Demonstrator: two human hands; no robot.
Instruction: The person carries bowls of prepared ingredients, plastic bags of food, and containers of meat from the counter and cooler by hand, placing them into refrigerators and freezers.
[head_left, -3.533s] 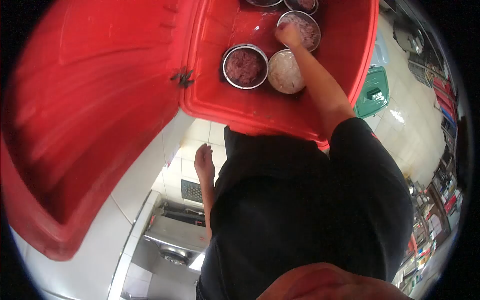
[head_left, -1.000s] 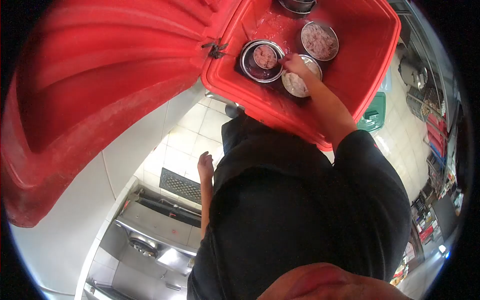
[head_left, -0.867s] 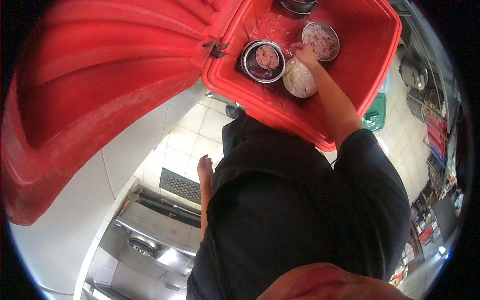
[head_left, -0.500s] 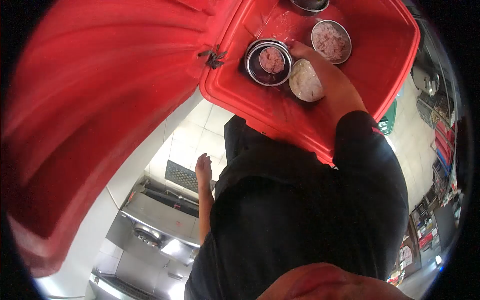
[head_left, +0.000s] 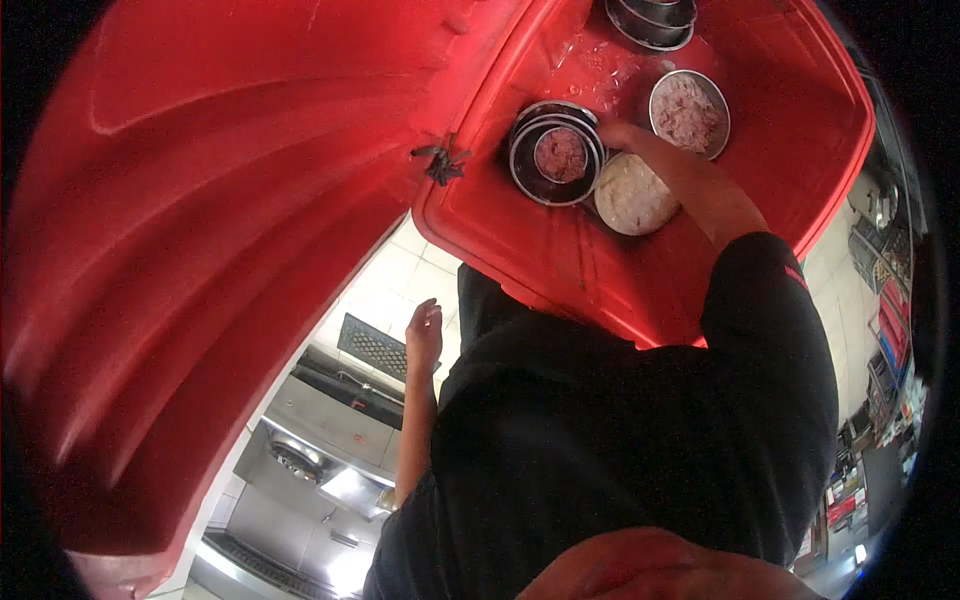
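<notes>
Inside a red insulated bin (head_left: 560, 262), my right hand (head_left: 622, 135) is closed at the right rim of a nested stack of dark metal bowls (head_left: 530, 178). A small bowl of minced pink meat (head_left: 561, 155) sits in the top one. Just below my right wrist, a round bowl of pale, whitish food (head_left: 635, 195) stands beside the stack. Beyond the wrist is another metal bowl with pale pink meat (head_left: 688, 113). My fingertips are partly hidden against the rim. Away from the bin, my left hand (head_left: 425, 335) hangs empty at my side, fingers loosely curled.
The big red lid (head_left: 250, 200) stands open on the left, with a dark tie (head_left: 443, 163) at its edge. More stacked metal bowls (head_left: 652, 25) are at the bin's far end. Below left are a dark floor grate (head_left: 372, 345) and steel kitchen equipment (head_left: 310, 480).
The view has shifted, so the bin and its contents appear lower and further right. The upper bowl of the stack now sits offset from the one beneath. My right hand stays at its rim.
</notes>
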